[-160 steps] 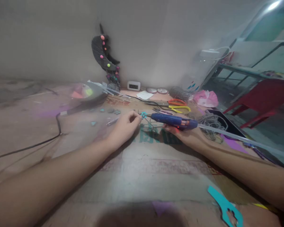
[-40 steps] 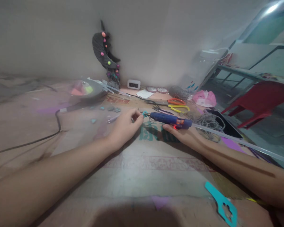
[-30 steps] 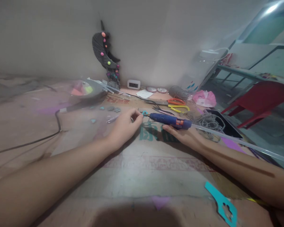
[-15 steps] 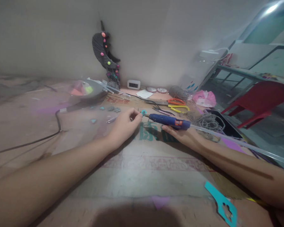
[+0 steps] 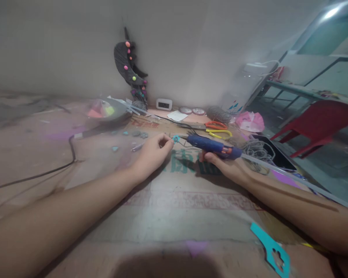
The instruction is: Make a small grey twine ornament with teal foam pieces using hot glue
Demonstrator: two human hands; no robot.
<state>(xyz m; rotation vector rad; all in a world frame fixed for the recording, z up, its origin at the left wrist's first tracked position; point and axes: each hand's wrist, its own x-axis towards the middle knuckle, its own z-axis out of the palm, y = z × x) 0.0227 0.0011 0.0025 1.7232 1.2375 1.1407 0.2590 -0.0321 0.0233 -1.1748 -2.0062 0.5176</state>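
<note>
My left hand (image 5: 152, 152) is pinched shut on a small teal flower-shaped piece (image 5: 176, 138) just past its fingertips. My right hand (image 5: 222, 164) grips a blue hot glue gun (image 5: 213, 146), held level with its nozzle pointing left, close to the teal piece. A long clear glue stick (image 5: 284, 174) sticks out of the gun's back toward the right. Both hands hover low over a flattened cardboard sheet (image 5: 174, 200) with teal print.
Orange and yellow scissors (image 5: 217, 128) and a grey cord tangle (image 5: 256, 148) lie behind the gun. A dark feather ornament (image 5: 129, 69) leans on the wall beside a small white clock (image 5: 164, 104). A teal cutout scrap (image 5: 271, 249) lies near right; a black cable (image 5: 60, 166) runs left. Red chair (image 5: 321, 123) at right.
The glue gun's nozzle has drawn back a little to the right and tilted up, away from the teal piece. My left hand keeps its pinch in place.
</note>
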